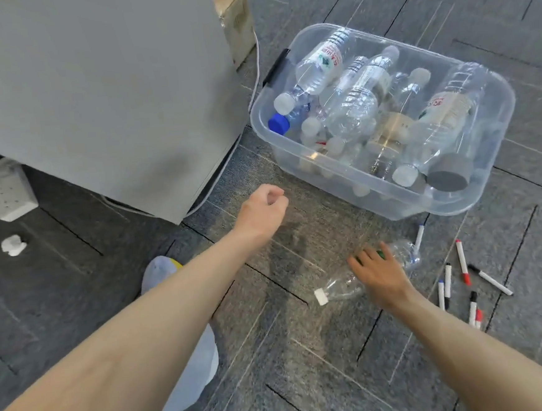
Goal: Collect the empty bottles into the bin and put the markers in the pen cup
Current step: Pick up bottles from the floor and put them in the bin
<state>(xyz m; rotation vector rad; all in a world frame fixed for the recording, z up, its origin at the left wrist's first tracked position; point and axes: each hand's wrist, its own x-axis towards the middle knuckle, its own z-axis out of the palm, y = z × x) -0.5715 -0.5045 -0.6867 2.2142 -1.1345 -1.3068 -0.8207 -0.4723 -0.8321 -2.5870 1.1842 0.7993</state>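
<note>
left hand (pixel 265 207): mine, stretched out over bare carpet near the bin's front corner. Fingers curled into a loose fist, nothing in it.
right hand (pixel 377 270): palm down on the loose bottle, fingers spread across its middle. I can't tell whether they've closed around it or just rest on top.
loose bottle (pixel 341 287): 1 on the floor, clear plastic, lying on its side, white cap toward me and to the left, base under and past my hand. A bit of green shows at my fingertips.
bin (pixel 498 96): 1 clear plastic tub on the carpet, right of the grey cabinet. Black handle on its left end.
bottles in bin: piled on their sides and overlapping. I count roughly 6 clear bodies on top, more caps underneath, exact total unreadable. 1 blue cap (pixel 278 123), 1 wide grey cap (pixel 448 172), the rest white or pale.
markers: 7 I can separate, all loose on the carpet right of my hand. 1 blue-capped marker (pixel 419 237) just beside the bottle's base, 1 red-capped (pixel 462 261), 1 long one with a black cap (pixel 491 279), 4 more nearer me in blue, black and red.
grey cabinet (pixel 92 89): 1, upper left.
power strip (pixel 9 188): 1 white, on the floor left of the cabinet.
</note>
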